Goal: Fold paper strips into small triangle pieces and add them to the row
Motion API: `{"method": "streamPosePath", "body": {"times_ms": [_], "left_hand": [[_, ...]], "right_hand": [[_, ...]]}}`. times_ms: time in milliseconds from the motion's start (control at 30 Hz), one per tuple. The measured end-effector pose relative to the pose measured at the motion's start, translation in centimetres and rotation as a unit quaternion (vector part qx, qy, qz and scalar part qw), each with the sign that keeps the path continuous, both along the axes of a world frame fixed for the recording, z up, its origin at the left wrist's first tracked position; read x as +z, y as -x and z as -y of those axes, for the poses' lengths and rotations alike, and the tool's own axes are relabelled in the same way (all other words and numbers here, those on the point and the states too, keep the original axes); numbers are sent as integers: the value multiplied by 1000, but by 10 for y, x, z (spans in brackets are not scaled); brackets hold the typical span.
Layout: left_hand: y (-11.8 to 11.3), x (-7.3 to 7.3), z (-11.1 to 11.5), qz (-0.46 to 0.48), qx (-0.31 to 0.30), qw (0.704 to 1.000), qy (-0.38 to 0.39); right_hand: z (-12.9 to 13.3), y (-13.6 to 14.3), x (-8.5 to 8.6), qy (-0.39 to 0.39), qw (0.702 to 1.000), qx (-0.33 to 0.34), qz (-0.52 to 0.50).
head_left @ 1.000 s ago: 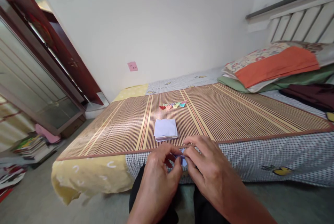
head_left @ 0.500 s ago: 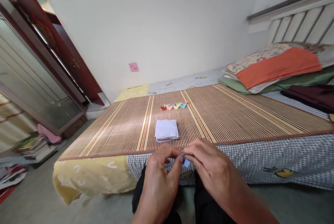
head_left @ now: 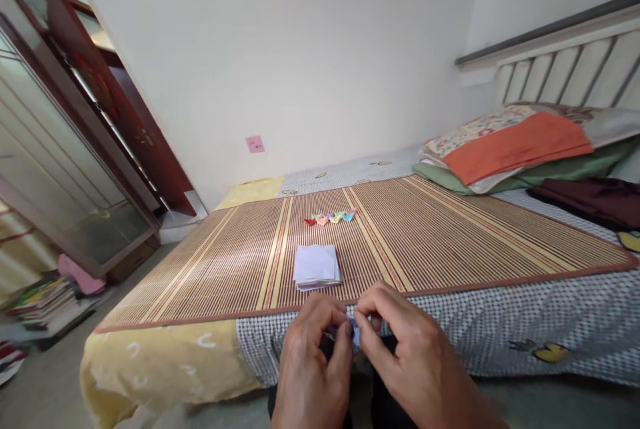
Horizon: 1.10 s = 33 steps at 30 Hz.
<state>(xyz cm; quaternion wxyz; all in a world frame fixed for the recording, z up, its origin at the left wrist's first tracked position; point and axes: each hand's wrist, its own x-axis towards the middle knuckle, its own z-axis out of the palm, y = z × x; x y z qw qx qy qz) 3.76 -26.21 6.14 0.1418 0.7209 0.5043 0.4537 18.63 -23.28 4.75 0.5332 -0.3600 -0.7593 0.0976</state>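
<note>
A small blue-violet piece of paper (head_left: 355, 334) is pinched between both hands in front of the bed's near edge; its exact shape is mostly hidden by the fingers. My left hand (head_left: 318, 356) grips it from the left with thumb and fingertips. From the right, my right hand (head_left: 403, 342) holds it between thumb and index finger. Just beyond the hands, a stack of pale square paper (head_left: 316, 265) lies on the striped mat (head_left: 430, 236). Farther back on the mat sits a row of several small folded paper pieces (head_left: 331, 217) in red, pink, yellow and blue.
Pillows with an orange cover (head_left: 520, 146) and dark folded cloth (head_left: 590, 199) lie at the bed's right end. A pink note (head_left: 255, 144) is on the wall. Books (head_left: 40, 302) and a pink object (head_left: 80, 275) are on the left, near a glass-panelled door.
The view has shifted, so the bed and mat appear slightly lower. My right fingers have changed their hold on the blue-violet paper, with index finger and thumb now more arched.
</note>
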Motion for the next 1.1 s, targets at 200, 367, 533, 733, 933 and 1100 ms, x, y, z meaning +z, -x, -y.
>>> {"method": "streamPosePath", "body": {"times_ms": [200,367,533,733,933,1100], "left_hand": [[-6,4,-2,2,10,1000,-19],[-10,-1,-8,-5,10,999,-36],[-15,-4,-10,-14,26,998,-55],[-15,-7,-10,-12,42,995,-87],[-12,-7,-12,-6,37,997,-72],[-11,-6,-13,-8,28,998,-56]], "right_hand": [[0,-12,9,5,1000,-10,-22],[-2,-18,10,8,1000,-15,-16],[-3,-19,7,1,1000,-13,-12],[-5,-15,6,-12,1000,13,4],[-5,-13,-1,-59,996,-6,64],[-2,-17,-2,-98,985,-20,140]]}}
